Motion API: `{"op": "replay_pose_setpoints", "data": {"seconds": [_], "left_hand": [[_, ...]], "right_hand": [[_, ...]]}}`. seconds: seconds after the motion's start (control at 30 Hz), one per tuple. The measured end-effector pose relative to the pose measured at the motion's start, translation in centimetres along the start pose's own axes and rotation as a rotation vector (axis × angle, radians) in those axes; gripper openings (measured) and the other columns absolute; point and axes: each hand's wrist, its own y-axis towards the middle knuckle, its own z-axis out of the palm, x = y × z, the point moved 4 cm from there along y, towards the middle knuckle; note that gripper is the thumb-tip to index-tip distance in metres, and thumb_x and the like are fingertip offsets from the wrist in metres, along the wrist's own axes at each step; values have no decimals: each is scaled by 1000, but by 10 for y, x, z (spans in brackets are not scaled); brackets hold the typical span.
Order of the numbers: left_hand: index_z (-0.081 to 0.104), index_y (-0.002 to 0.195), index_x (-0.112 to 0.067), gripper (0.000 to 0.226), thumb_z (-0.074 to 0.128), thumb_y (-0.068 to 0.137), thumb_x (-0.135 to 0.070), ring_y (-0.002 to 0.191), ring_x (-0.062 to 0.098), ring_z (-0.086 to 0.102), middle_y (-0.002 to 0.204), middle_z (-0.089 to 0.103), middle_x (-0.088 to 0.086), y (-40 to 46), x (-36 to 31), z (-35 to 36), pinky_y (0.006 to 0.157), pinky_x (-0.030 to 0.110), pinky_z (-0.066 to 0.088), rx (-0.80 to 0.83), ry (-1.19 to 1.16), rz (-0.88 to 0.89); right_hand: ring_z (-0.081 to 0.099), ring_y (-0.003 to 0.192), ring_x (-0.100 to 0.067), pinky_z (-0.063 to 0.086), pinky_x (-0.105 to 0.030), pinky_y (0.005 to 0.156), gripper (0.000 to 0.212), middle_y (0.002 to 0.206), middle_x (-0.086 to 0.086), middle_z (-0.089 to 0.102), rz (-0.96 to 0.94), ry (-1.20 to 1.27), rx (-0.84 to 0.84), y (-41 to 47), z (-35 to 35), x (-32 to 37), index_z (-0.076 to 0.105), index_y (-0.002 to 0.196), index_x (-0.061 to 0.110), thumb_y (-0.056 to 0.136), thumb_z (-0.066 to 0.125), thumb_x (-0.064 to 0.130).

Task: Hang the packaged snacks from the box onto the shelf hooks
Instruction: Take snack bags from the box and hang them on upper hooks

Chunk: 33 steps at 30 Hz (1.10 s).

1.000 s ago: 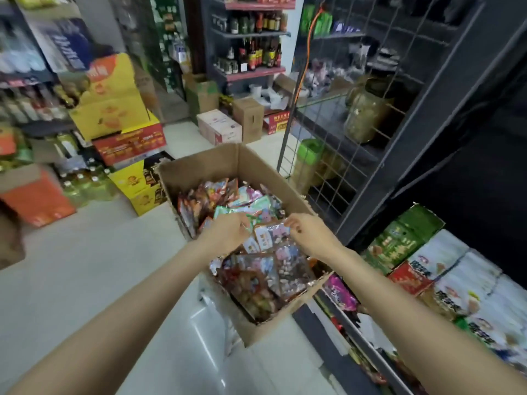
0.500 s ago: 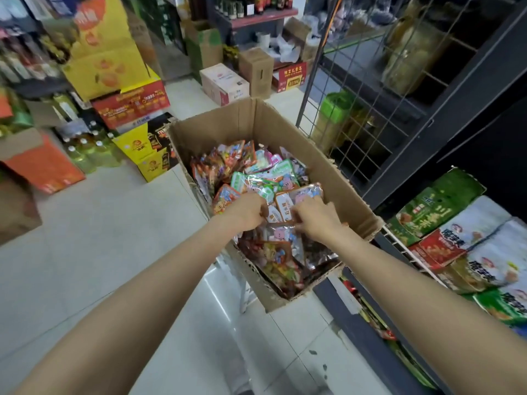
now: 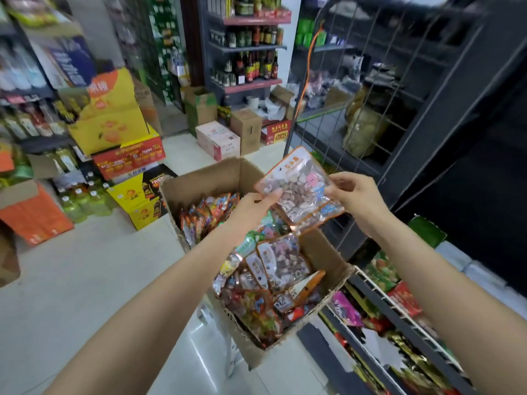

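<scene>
A: Holding one snack packet (image 3: 299, 192) up above the box (image 3: 208, 178), both hands on it. Left hand (image 3: 253, 208) has its grip pinched on the packet's lower-left edge, right hand (image 3: 353, 198) has its grip pinched on the right edge.

B: Packet orientation?

A: Tilted, orange-trimmed header toward the top left, clear front facing the camera, brown pieces visible inside. Lifted clear of the other packets.

B: Box state?

A: Cardboard, flaps open, sitting at a slant beside the low shelf rail (image 3: 399, 317). Packed with more packaged snacks (image 3: 273, 269), clear ones with orange trim in the middle, red-orange ones along the far left wall.

B: Where's the shelf?

A: Dark wire grid panel (image 3: 370, 89) stands behind and to the right of the box, just past the raised packet. Can't make out individual hooks on it. Lower right, bagged goods (image 3: 399, 297) lie in a wire-fronted bin.

B: Anything else around?

A: Stacked yellow and red cartons (image 3: 119, 138) on the floor to the left, bottle shelves (image 3: 251, 52) at the back.
</scene>
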Motion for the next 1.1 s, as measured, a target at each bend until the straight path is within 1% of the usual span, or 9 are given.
{"op": "replay_pose_setpoints", "data": {"seconds": [0.13,0.3,0.47,0.57,0.7,0.77,0.93,1.03,1.1], "left_hand": [[57,98,-20,32,53,89,-50,94,19,60,92,64,-2,-4,-71,36,88,34,46,75,-243,75],[51,78,-18,24,61,89,-37,49,9,42,53,49,-8,-35,-165,87,51,25,32,63,-308,382],[46,85,-11,21,57,93,-28,53,9,37,65,40,-2,-76,-234,169,49,21,31,139,-274,596],[50,89,-10,22,59,91,-30,60,11,38,71,43,1,-109,-265,227,56,25,32,212,-229,705],[55,82,-17,18,65,87,-32,77,17,56,84,59,7,-160,-293,302,72,35,47,335,-239,795],[57,83,-16,18,68,85,-30,76,18,60,82,62,6,-182,-303,335,72,38,51,402,-261,823],[59,74,-10,23,63,89,-27,57,5,54,62,57,-3,-225,-318,402,57,20,43,507,-314,821],[61,77,-13,20,58,92,-25,69,18,55,76,58,7,-233,-327,426,67,36,49,444,-339,841],[63,85,-14,15,57,92,-26,79,24,63,87,65,11,-235,-333,434,77,42,55,362,-312,905]], "right_hand": [[64,66,-12,55,-25,61,24,79,-3,67,-39,336,-115,-11,-45,43,62,91,9,86,54,-12],[69,67,-15,55,-27,55,44,83,-6,70,-155,386,-181,-47,-123,102,52,116,13,85,48,-19],[69,88,-15,56,-28,63,63,106,-5,66,-304,196,-289,-102,-209,140,37,131,42,89,57,-1],[59,114,-13,55,-34,88,66,131,2,55,-438,19,-425,-137,-260,155,32,131,51,89,64,11],[54,120,-10,51,-28,95,55,138,5,50,-485,-95,-631,-189,-331,155,40,138,38,93,60,13],[58,116,-11,52,-34,95,49,135,3,54,-466,-56,-693,-213,-362,149,47,137,32,94,57,10],[50,127,-15,44,-46,103,51,133,14,55,-430,-84,-818,-262,-433,143,51,132,41,93,58,9],[40,134,-10,39,-46,108,51,124,31,52,-436,-160,-904,-285,-462,150,51,133,37,92,58,7],[39,134,-9,41,-43,107,52,137,21,47,-444,-189,-933,-295,-474,153,51,134,35,92,58,5]]}}
